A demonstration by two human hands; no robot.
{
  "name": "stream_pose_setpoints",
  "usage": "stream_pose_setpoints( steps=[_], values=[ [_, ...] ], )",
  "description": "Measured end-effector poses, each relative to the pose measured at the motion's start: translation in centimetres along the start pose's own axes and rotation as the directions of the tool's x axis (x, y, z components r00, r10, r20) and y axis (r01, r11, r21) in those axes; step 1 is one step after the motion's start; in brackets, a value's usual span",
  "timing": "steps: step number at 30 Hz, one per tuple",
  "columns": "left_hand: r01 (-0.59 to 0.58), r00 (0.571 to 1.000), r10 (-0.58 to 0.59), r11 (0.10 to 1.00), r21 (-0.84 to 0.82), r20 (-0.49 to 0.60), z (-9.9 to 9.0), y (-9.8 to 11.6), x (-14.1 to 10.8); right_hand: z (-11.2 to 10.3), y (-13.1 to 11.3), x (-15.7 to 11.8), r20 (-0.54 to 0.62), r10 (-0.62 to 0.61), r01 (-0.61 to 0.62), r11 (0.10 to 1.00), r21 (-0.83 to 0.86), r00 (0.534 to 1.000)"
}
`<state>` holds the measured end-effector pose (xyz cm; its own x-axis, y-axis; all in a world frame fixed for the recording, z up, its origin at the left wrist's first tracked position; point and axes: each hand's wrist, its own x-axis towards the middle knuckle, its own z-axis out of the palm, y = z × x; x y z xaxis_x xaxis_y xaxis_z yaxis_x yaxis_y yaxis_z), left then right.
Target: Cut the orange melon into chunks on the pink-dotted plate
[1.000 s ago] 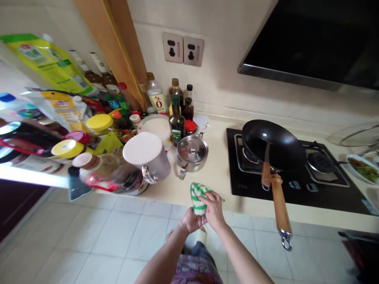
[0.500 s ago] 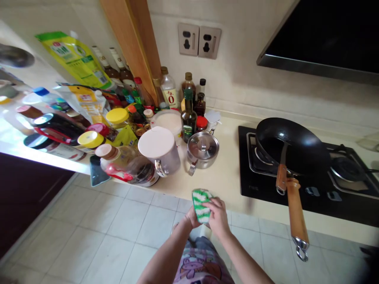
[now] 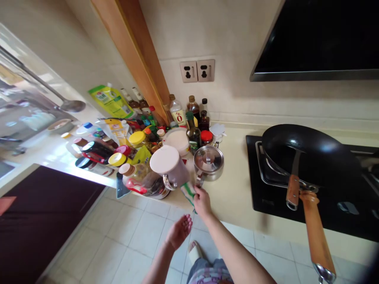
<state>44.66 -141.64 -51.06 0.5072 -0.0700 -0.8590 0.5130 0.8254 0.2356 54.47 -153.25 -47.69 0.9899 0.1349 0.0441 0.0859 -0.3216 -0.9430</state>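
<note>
In the head view, the right hand [image 3: 202, 202] pinches a green-and-white striped cloth [image 3: 188, 192] between thumb and fingers, at the front edge of the cream countertop [image 3: 233, 185]. The cloth is blurred, so I cannot tell whether it touches the white-lidded pitcher [image 3: 166, 159] just behind it. The left hand [image 3: 179, 232] is apart from the cloth, palm upward, fingers loosely curled and free, over the tiled floor [image 3: 134, 232].

To the pitcher's right stands a lidded stainless-steel saucepan [image 3: 209, 161], with a green-capped dark glass bottle [image 3: 193, 136] and a red-lidded jar [image 3: 206, 137] behind it. Crowded bottles and jars fill the counter to the left. At right, a black wok [image 3: 310, 148] sits on the gas hob [image 3: 275, 201], its wooden handle [image 3: 318, 227] jutting past the counter edge; a wood-handled utensil [image 3: 293, 185] leans in it. Above are 2 wall sockets [image 3: 188, 71].
</note>
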Motion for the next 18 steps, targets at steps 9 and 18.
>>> stream_pose_setpoints(
  steps=[9,18],
  values=[
    [-0.256,0.964,0.252,0.965,-0.050,-0.079,-1.6,6.9,-3.9,-10.8,2.7,0.9,-0.152,-0.036,-0.024,0.927,-0.373,0.988],
    [0.100,0.993,-0.118,0.923,0.371,0.027,1.8,-1.5,2.8,-7.3,3.1,-8.8,-0.220,0.088,-0.192,0.837,-0.512,0.972]
  ],
)
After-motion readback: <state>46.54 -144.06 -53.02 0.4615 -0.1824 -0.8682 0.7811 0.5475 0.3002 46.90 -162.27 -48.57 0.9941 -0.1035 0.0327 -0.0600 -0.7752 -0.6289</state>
